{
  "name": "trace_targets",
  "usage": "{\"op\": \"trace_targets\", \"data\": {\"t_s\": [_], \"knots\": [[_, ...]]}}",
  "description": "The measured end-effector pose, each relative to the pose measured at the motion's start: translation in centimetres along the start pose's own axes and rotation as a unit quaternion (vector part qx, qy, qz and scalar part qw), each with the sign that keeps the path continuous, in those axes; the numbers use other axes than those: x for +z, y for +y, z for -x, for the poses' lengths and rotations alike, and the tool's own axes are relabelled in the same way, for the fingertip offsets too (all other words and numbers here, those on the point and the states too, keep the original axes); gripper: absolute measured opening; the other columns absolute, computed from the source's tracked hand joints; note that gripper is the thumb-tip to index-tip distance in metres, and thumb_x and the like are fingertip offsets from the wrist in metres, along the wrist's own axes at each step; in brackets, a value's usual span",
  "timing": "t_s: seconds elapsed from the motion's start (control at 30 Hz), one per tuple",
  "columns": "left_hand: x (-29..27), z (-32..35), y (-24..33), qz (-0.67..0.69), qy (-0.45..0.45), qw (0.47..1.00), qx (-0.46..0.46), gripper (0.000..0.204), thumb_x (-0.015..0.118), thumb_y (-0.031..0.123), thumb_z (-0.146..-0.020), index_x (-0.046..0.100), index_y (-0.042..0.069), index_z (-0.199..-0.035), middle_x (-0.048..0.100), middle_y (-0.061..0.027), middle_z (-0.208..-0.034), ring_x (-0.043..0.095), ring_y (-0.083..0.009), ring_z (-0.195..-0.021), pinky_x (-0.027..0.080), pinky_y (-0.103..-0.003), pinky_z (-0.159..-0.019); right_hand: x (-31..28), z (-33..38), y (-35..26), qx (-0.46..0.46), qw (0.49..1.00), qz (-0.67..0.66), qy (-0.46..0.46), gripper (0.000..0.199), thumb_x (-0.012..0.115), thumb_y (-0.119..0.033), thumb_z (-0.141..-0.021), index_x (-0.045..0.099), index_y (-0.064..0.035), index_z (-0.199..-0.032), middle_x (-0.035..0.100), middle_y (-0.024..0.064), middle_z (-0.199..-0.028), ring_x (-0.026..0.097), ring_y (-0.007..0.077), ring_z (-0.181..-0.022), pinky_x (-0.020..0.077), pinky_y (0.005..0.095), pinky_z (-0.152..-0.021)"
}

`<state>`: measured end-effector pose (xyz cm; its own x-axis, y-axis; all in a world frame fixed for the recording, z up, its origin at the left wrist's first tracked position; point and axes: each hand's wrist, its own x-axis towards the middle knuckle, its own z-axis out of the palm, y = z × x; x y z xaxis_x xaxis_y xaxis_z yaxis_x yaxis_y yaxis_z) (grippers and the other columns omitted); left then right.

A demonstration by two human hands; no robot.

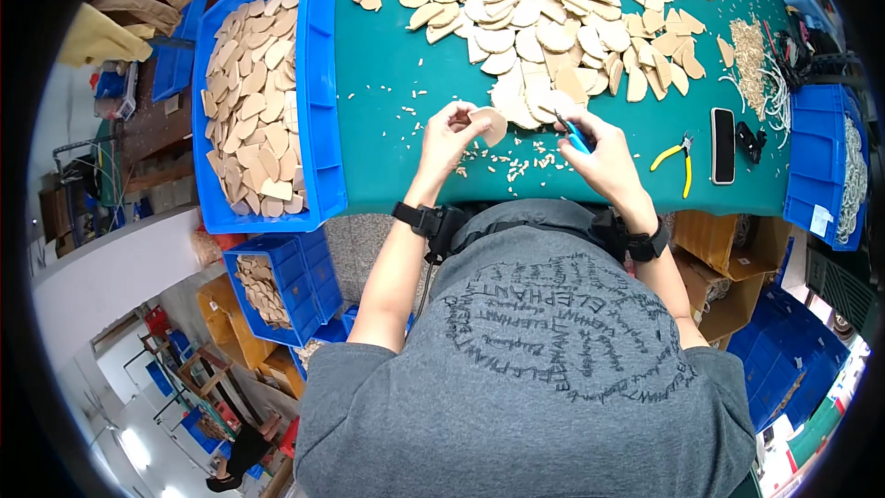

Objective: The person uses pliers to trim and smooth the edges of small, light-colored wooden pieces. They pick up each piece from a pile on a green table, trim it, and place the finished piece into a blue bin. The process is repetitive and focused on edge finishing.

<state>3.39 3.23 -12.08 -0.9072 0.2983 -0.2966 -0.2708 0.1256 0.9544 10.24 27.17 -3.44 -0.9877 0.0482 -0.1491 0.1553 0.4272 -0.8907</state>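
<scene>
Between the thumb and fingers of my left hand [450,132] is a flat tan half-round piece [490,126], held just above the table. My right hand [597,149] is closed around a blue-handled hand tool [576,136]; its dark tip points up and left, and its exact kind is hard to make out. The tool and the piece are apart. Just beyond both hands spreads a large pile of similar tan pieces [553,23] on the green tabletop [378,138]. Small tan scraps [521,166] lie scattered between and below my hands.
A blue crate [323,83] full of tan pieces stands at the left. On the right lie yellow-handled cutters [685,161], a phone [724,148] and a heap of shavings [751,65]. Another blue bin [811,161] stands at the right edge. A person [249,452] is far off at lower left.
</scene>
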Motion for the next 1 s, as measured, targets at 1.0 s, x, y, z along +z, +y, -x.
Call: {"op": "trace_targets", "data": {"t_s": [1.0], "knots": [[1.3, 4.2, 13.9, -0.172, -0.099, 0.976, 0.092, 0.026, 0.061, 0.023, -0.088, 0.064, 0.002, -0.102, 0.066, -0.0047, -0.080, 0.057, -0.0080, -0.071, 0.047, -0.025, -0.063, 0.1, -2.1, -4.7, -0.126, 0.987, -0.006, -0.096, 0.020, 0.067, -0.007, -0.078, 0.065, -0.0012, -0.097, 0.064, 0.0036, -0.081, 0.056, 0.0060, -0.071, 0.0475, 0.0223, -0.065]]}}
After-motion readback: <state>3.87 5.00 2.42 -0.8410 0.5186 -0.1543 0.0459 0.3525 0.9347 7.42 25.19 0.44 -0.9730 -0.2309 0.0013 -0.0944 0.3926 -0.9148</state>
